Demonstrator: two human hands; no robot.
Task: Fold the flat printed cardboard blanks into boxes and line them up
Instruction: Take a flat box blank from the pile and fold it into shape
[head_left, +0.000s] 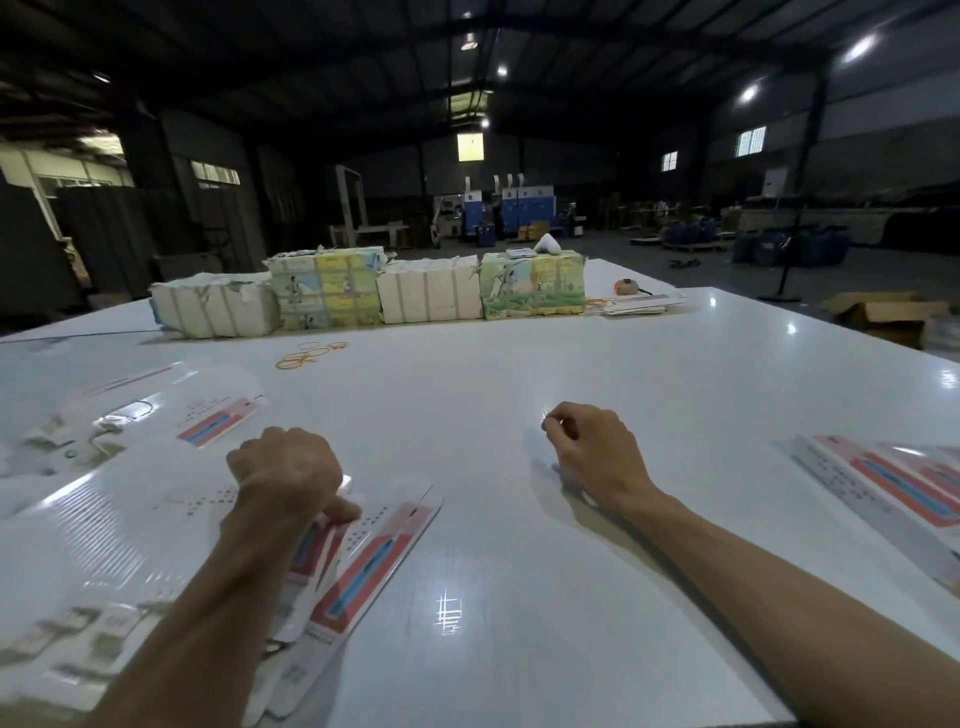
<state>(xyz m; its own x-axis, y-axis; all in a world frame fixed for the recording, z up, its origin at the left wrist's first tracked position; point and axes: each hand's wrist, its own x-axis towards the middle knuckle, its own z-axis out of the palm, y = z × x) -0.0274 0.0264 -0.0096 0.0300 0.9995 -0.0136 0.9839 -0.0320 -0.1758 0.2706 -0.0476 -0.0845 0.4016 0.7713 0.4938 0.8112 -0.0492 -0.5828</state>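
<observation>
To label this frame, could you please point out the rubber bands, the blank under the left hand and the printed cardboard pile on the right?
rubber bands (306, 356): head view, middle of the cluster.
blank (371, 564): head view, its red printed panel.
printed cardboard pile (898, 491): head view, top piece's red stripe.

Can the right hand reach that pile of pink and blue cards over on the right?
Probably yes. The right hand rests on the white table, and only bare tabletop lies between it and the pile of printed cards to its right. Nothing blocks a sideways reach.

L hand (285, 467) curled, thumb out | R hand (592, 447) fingers curled | forearms fwd
</observation>
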